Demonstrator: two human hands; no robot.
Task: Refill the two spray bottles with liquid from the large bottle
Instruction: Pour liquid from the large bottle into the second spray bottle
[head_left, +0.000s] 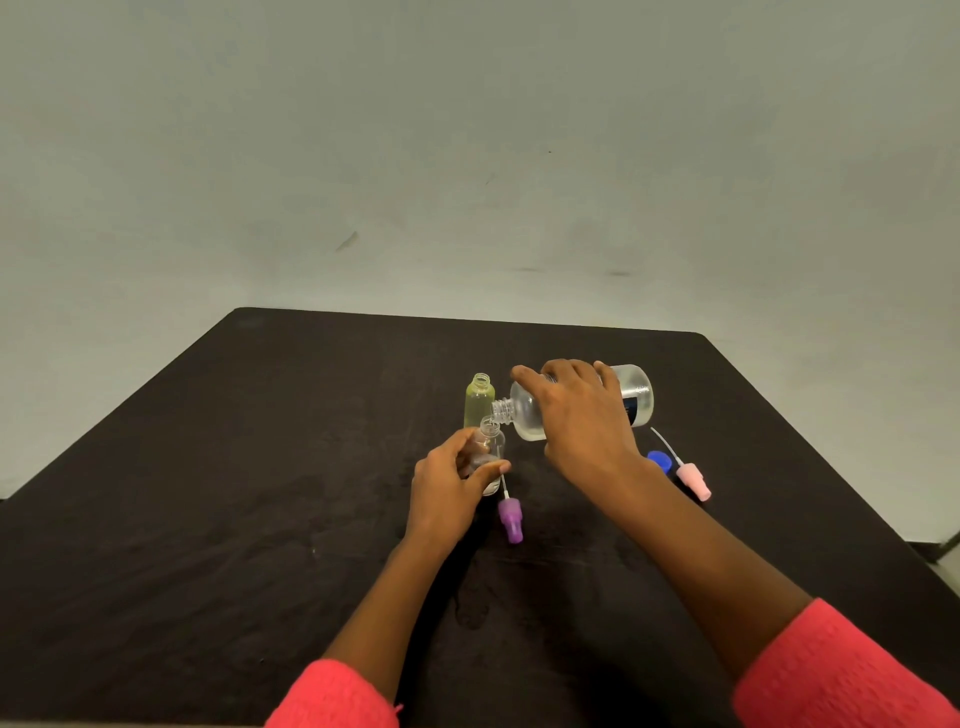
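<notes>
large bottle (527, 414) | tipped, right hand (582, 413) | mouth seemingly touching small bottle (491, 440), left hand (448, 486)

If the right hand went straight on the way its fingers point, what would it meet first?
Probably the uncapped yellowish spray bottle, standing just beyond the outstretched forefinger of the right hand. Depth is unclear here, so the hand might pass above it.

Tilted large bottle (635, 397) perhaps touches clear bottle (491, 440).

Dark, matt worktop (208, 519) with rounded far corners, set against a plain grey-green wall (467, 130) (faint scuff marks (347, 240) here and there); soft, even light.
</notes>
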